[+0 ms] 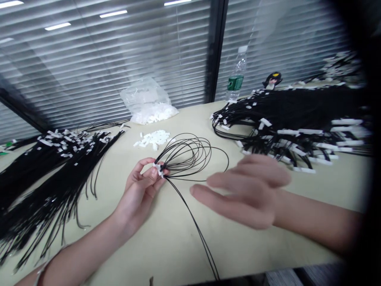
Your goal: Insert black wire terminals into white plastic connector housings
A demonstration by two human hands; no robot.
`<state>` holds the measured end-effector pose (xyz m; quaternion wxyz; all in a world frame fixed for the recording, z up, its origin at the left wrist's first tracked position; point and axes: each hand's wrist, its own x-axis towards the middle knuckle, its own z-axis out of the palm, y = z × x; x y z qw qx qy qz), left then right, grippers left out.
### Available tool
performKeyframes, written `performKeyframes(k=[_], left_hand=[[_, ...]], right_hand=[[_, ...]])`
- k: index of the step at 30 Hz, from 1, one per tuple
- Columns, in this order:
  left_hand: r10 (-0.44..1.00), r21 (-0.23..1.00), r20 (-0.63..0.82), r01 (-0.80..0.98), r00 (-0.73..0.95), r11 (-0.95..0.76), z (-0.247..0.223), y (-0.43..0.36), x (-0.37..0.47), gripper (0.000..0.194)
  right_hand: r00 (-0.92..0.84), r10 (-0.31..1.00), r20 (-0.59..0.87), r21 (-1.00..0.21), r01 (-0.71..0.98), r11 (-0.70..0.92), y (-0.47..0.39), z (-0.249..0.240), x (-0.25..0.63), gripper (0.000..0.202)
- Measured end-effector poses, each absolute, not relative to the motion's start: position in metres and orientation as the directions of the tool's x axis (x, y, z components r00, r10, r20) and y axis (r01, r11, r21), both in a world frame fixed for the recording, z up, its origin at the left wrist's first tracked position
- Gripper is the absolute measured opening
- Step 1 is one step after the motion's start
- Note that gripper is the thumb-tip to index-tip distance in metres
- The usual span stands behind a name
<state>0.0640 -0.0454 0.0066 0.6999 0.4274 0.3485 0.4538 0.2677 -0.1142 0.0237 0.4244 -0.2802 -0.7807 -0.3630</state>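
My left hand point(143, 186) pinches a white connector piece point(158, 170) between thumb and fingers, left of the middle of the view. Thin black wires point(193, 153) fan out from it in several loops to the right, and a few longer strands run down to the table's front edge. My right hand point(247, 186) is blurred by motion, above the table to the right of the loops. Its fingers point left and are apart, with nothing visible between them. A small pile of white connectors point(154, 138) lies just behind my left hand.
A clear plastic bag point(149, 103) of white pieces stands behind the pile. Bundles of black wires point(50, 186) with white ends lie at the left, more wire bundles point(297, 111) at the right. A bottle point(235, 82) and a small figurine point(272, 81) stand near the window blinds.
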Motion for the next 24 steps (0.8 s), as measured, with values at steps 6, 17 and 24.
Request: performKeyframes(k=[6, 17, 24], left_hand=[[0.929, 0.919, -0.095, -0.327, 0.357, 0.220, 0.008, -0.047, 0.064, 0.020], [0.915, 0.924, -0.083, -0.313, 0.395, 0.219, 0.010, -0.049, 0.066, 0.020], [0.918, 0.932, -0.084, -0.296, 0.386, 0.210, 0.010, -0.049, 0.065, 0.020]], right_hand=[[-0.367, 0.830, 0.420, -0.466, 0.697, 0.545, -0.116, 0.015, 0.249, 0.015], [-0.337, 0.926, -0.172, -0.974, 0.200, -0.108, -0.107, 0.008, 0.248, 0.024], [-0.285, 0.947, -0.151, -0.987, -0.001, -0.158, -0.106, 0.011, 0.251, 0.018]])
